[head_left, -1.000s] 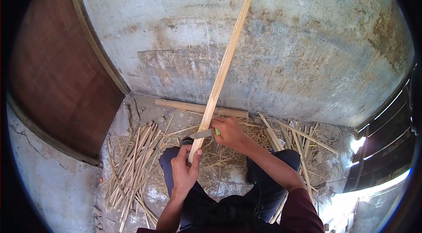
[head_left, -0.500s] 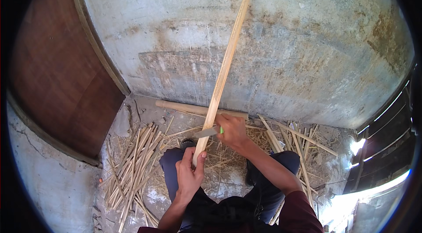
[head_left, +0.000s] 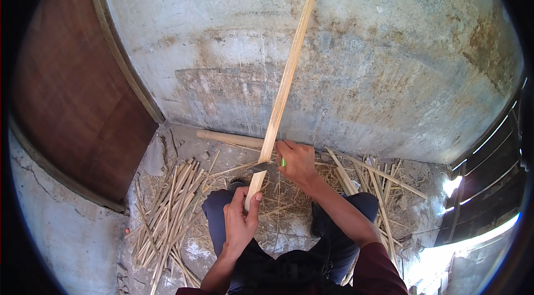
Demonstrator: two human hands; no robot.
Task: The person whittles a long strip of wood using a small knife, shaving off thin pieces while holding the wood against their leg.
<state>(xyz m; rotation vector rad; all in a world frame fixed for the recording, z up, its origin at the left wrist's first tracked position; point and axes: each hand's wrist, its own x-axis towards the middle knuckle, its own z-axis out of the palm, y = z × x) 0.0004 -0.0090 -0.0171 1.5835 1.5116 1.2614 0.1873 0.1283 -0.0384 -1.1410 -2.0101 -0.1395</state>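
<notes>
A long, pale split bamboo strip (head_left: 288, 75) slants up and away from me, its far end in front of the wall. My left hand (head_left: 240, 222) is closed round its near end, thumb on the right side. In my right hand (head_left: 299, 165) is a knife (head_left: 260, 167) with a bright green handle, mostly hidden by the fingers. Its dark-looking blade lies across the strip, a little beyond my left hand. Whether the edge has bitten into the bamboo I cannot tell.
A heap of thin bamboo sticks (head_left: 167, 211) lies at my left. More strips (head_left: 380, 183) lie to the right, among shavings (head_left: 278, 200). A round bamboo pole (head_left: 222, 137) rests along the foot of the stained wall (head_left: 389, 72). At the left is a brown door panel (head_left: 72, 89).
The knife blade has turned and looks darker and narrower across the strip. My right hand has shifted slightly right; the strip's far end has moved slightly left. My left hand keeps its grip.
</notes>
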